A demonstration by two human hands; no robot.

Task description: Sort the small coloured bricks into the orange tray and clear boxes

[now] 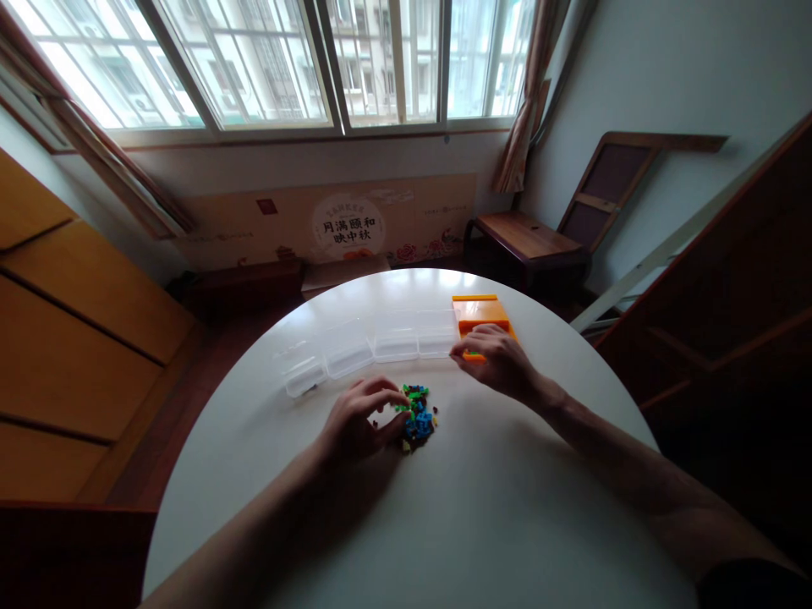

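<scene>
Bricks (417,419), tiny and mixed in colour, lie heaped near the middle of the round white table (475,516). At the heap's 9 o'clock the left hand (355,423) rests, its fingers (388,392) curled narrow with the tips at the heap's edge; whether they pinch a piece cannot be told. At 1 o'clock the right hand (500,357) lies on the near edge of an orange tray (479,311), fingers bent, grip unclear. A row of clear plastic boxes (374,342) runs from 12 towards 10 o'clock, just beside the tray.
</scene>
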